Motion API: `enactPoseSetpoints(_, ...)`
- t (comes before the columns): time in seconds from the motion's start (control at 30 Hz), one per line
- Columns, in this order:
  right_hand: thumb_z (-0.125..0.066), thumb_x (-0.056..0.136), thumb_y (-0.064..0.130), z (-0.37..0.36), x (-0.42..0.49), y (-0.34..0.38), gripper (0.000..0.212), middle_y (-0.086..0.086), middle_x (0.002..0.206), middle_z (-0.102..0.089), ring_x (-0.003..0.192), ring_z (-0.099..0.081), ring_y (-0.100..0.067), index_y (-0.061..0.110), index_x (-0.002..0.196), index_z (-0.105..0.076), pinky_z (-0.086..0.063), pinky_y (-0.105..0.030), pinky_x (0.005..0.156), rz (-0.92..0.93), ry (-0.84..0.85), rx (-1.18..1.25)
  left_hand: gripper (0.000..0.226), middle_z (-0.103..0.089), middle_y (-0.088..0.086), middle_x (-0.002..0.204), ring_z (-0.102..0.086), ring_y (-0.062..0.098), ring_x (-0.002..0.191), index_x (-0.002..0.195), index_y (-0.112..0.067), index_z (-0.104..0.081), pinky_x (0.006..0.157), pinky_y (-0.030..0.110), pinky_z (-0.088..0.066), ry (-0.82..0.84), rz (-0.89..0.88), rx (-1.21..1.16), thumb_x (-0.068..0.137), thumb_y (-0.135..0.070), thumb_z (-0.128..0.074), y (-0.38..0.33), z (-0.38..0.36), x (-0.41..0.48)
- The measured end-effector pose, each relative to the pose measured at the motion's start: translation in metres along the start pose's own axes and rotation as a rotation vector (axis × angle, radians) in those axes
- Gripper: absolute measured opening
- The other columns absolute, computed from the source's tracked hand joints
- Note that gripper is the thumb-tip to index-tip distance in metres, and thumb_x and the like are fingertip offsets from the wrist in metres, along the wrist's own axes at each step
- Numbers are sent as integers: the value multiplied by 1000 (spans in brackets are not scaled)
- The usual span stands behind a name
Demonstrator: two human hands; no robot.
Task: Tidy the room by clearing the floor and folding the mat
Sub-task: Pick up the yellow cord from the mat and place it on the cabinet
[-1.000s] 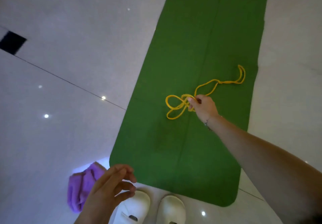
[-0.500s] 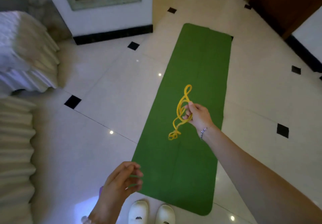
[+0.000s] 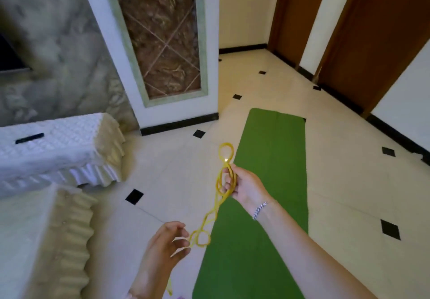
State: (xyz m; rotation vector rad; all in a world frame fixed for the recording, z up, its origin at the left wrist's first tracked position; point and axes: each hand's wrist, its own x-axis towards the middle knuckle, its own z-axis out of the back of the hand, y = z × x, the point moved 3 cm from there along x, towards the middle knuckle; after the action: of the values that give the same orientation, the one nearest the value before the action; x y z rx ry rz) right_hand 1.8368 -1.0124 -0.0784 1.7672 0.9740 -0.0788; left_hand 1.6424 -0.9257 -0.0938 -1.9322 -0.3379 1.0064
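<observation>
A long green mat [image 3: 267, 182] lies flat on the tiled floor, running away from me toward the doors. My right hand [image 3: 244, 185] is raised above the mat's left edge and grips a tangled yellow cord [image 3: 224, 173], whose loops stick up above the fingers and hang down to the lower left. My left hand [image 3: 167, 246] is below it, fingers curled, its fingertips touching the cord's lowest loops [image 3: 200, 238]. A strand of cord also trails down by my left wrist.
White cloth-covered furniture [image 3: 58, 145] stands at the left, with a second covered piece [image 3: 41, 240] nearer me. A wall panel [image 3: 162, 42] is ahead; brown doors [image 3: 372, 31] at the far right. The cream tiled floor [image 3: 349, 182] has small black inset squares.
My right hand has lifted the yellow cord off the mat and up. My left hand has come up to the hanging loops. The view has tilted up from the floor to the room.
</observation>
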Motion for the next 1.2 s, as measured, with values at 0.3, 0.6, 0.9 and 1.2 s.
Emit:
enactPoseSetpoints(0.3, -40, 99, 26, -88, -28, -19, 35, 0, 52, -58, 48, -53, -15, 6, 82, -63, -47, -28, 63, -1, 150, -139, 18, -58, 0, 68, -52, 15, 61, 86, -9, -57, 68, 30, -46, -55, -198, -112, 95, -14, -42, -50, 39, -35)
enactPoseSetpoints(0.6, -43, 97, 20, -123, -64, -34, 30, -4, 58, -59, 59, -53, -18, 3, 82, -63, -49, -26, 60, -45, 290, -73, 17, -59, -3, 69, -54, 13, 62, 87, -11, -58, 69, 29, -47, -207, -305, -175, 95, -14, -43, -49, 60, -81)
enactPoseSetpoints(0.9, -45, 96, 15, -119, -115, -54, 25, -5, 63, -57, 52, -53, -14, 3, 83, -64, -49, -21, 53, -205, 487, -75, 20, -60, -1, 66, -57, 12, 56, 81, -13, -59, 65, 29, -48, -464, -381, -343, 93, -10, -43, -18, 47, -148)
enactPoseSetpoints(1.2, -44, 97, 14, -135, -189, -108, 25, -4, 64, -55, 49, -50, -12, 7, 84, -64, -40, -25, 56, -338, 655, -169, 20, -61, -3, 56, -56, 8, 48, 81, -11, -58, 52, 22, -49, -724, -445, -380, 93, -6, -42, 17, 52, -234)
